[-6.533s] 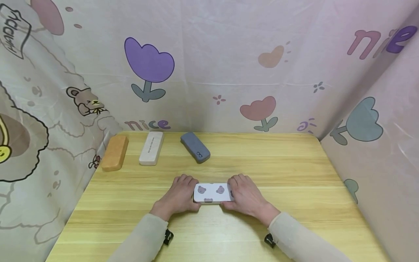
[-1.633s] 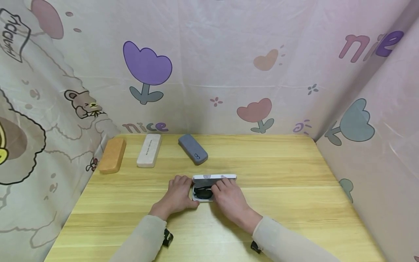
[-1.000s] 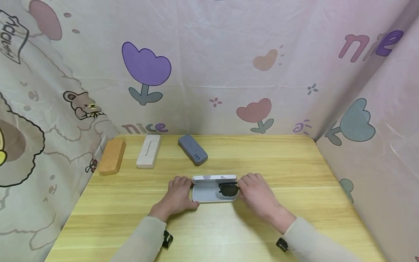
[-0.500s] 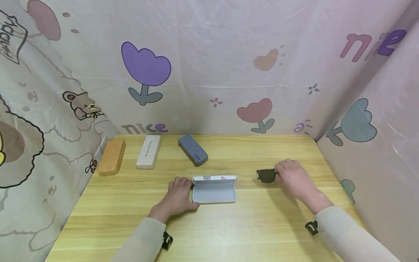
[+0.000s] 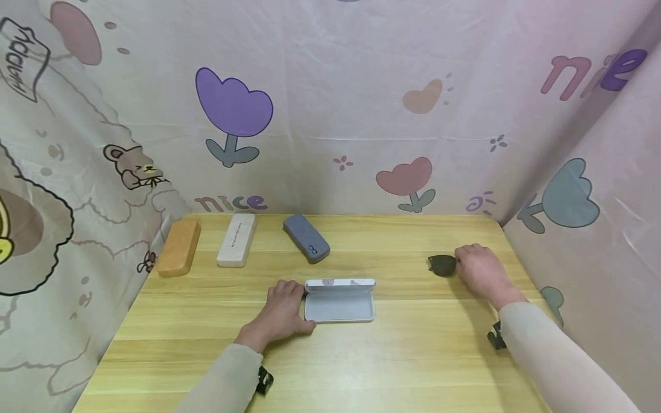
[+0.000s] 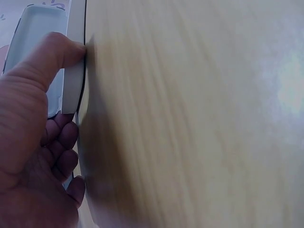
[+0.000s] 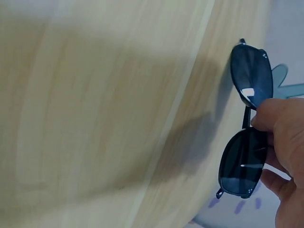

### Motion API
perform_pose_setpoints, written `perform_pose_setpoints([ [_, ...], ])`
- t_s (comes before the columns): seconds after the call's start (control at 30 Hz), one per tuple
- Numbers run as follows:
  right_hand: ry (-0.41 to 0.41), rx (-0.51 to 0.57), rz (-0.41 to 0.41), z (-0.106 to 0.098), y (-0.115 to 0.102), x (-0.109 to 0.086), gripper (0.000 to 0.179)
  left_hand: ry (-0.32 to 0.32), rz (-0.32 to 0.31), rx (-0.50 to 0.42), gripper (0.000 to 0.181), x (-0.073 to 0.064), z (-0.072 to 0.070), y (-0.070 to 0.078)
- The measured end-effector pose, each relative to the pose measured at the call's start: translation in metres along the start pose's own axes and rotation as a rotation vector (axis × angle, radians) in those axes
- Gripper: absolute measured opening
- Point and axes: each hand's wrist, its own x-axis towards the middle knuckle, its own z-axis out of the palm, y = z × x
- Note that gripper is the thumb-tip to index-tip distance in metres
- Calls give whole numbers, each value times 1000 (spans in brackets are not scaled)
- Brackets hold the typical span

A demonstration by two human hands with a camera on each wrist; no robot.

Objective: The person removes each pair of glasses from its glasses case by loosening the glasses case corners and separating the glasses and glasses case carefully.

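Note:
My left hand [image 5: 281, 310] grips the left end of a white glasses case [image 5: 339, 310], which stands open on the table with its lid tilted back and a bare pale lining. In the left wrist view the thumb [image 6: 61, 52] presses on the case's front edge, and the other fingers curl round its end. At the right of the table, my right hand [image 5: 483, 272] pinches black sunglasses [image 5: 442, 265] by the bridge. Both dark lenses [image 7: 243, 164] show in the right wrist view, with a shadow on the wood beside them.
Along the back left lie an orange case [image 5: 179, 248], a white case [image 5: 237, 240] with printed text, and a grey-blue case [image 5: 307, 238] with a glasses mark. A patterned curtain [image 5: 330, 115] closes off the back and sides of the wooden table [image 5: 403, 355].
The case's lid has been opened. My right hand took the sunglasses out of it and carried them to the right and back. The left hand stays at the case's left end.

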Motion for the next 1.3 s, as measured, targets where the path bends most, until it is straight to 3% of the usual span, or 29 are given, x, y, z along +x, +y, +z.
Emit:
perform_pose_setpoints([
  [0.33,-89,-3,114,16,27,4,6,-1,-7,-1,84,-1,0,0],
  [0.6,-82,-9,160,20,41,3,15,-3,-6,-10,81,-1,-1,2],
  [1.3,-96,15,168,24,46,26,29,-7,-9,-5,83,-1,-2,2],
])
